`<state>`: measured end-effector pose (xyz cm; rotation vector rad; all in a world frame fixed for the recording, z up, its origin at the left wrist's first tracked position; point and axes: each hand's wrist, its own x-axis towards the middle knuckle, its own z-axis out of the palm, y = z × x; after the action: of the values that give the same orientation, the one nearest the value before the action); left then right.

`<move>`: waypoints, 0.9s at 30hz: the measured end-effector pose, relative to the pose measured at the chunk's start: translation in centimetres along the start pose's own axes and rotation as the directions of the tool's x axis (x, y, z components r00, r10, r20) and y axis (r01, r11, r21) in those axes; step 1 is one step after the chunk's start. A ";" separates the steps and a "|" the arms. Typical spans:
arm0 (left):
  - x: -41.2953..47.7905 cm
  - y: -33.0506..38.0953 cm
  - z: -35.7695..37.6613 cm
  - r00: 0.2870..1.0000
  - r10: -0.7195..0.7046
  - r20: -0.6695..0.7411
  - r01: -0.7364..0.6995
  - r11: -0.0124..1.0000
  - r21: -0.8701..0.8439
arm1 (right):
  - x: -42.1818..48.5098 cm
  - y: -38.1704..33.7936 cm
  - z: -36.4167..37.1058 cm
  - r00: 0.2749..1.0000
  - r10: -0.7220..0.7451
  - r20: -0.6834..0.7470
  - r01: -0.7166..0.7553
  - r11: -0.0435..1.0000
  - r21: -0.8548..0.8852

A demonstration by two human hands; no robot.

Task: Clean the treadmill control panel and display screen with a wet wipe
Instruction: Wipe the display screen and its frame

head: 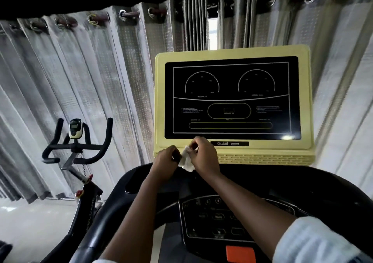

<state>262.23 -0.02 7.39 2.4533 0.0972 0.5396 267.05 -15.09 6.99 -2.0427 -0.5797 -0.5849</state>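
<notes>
A white wet wipe (186, 159) hangs crumpled between my two hands, just below the lower left corner of the display screen (232, 97). My left hand (167, 156) pinches its left edge and my right hand (201, 153) pinches its top right. The screen is black with white gauge outlines, set in a pale yellow frame (159, 101). Lower down lies the dark control panel (218, 218) with several round buttons, partly covered by my right forearm.
An orange tab (240, 253) sits under the control panel. Black curved treadmill handrails (113, 208) ring the console. An exercise bike (77, 147) stands to the left. Grey eyelet curtains (101, 77) hang behind everything.
</notes>
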 end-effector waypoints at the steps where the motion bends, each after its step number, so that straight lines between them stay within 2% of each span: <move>1: 1.5 -0.6 -0.5 1.000 0.014 -0.019 -0.014 1.000 0.001 | 1.1 -0.4 0.8 0.999 -0.026 -0.041 0.025 1.000 -0.020; 4: 5.9 -2.4 -1.8 0.996 0.053 -0.071 -0.049 0.997 0.063 | 4.0 -1.2 3.0 0.990 -0.114 -0.086 0.105 0.989 -0.100; 6: 8.9 -3.6 -2.4 0.995 0.048 -0.086 -0.038 0.992 0.119 | 5.6 -1.4 4.8 0.986 -0.164 -0.042 0.157 0.977 -0.141; 10: 12.4 -5.8 -2.9 0.995 0.057 -0.084 -0.043 0.986 0.162 | 6.7 -0.7 8.5 0.985 -0.168 0.046 0.174 0.968 -0.182; 12: 13.5 -7.0 -2.7 0.981 0.121 -0.150 -0.109 0.990 0.089 | 6.8 0.0 10.2 0.979 -0.196 0.053 0.203 0.938 -0.279; 14: 13.9 -7.7 -2.3 0.945 0.146 -0.291 -0.167 0.985 -0.047 | 6.5 0.3 11.2 0.972 -0.232 0.034 0.228 0.902 -0.366; 16: 14.5 -8.3 -2.0 0.912 0.040 -0.409 -0.119 0.978 -0.170 | 6.2 0.5 11.8 0.966 -0.258 0.028 0.244 0.867 -0.435; 17: 14.7 -8.6 -1.9 0.913 -0.039 -0.407 -0.061 0.971 -0.230 | 6.1 0.5 11.9 0.963 -0.268 0.030 0.251 0.850 -0.462; 19: 15.2 -9.4 -1.7 0.947 -0.148 -0.286 0.040 0.935 -0.351 | 6.1 0.7 12.2 0.958 -0.287 0.026 0.262 0.828 -0.496; 21: 15.5 -10.0 -1.5 0.980 -0.166 -0.106 0.103 0.891 -0.441 | 6.5 1.2 12.6 0.948 -0.318 0.001 0.278 0.827 -0.488; 23: 15.5 -10.1 -0.8 0.977 -0.210 0.033 0.193 0.816 -0.545 | 6.9 1.8 13.0 0.934 -0.355 -0.041 0.298 0.837 -0.460; 25: 15.2 -9.8 -0.2 0.959 -0.274 0.072 0.257 0.738 -0.624 | 7.1 2.2 13.4 0.924 -0.376 -0.065 0.314 0.847 -0.428; 27: 15.1 -9.7 0.4 0.957 -0.290 0.009 0.225 0.724 -0.652 | 7.1 2.4 13.5 0.924 -0.376 -0.061 0.316 0.847 -0.428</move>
<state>276.76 10.51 6.82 1.6925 0.2449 0.4629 276.48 -3.37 3.29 -2.2735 -0.8028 -1.1448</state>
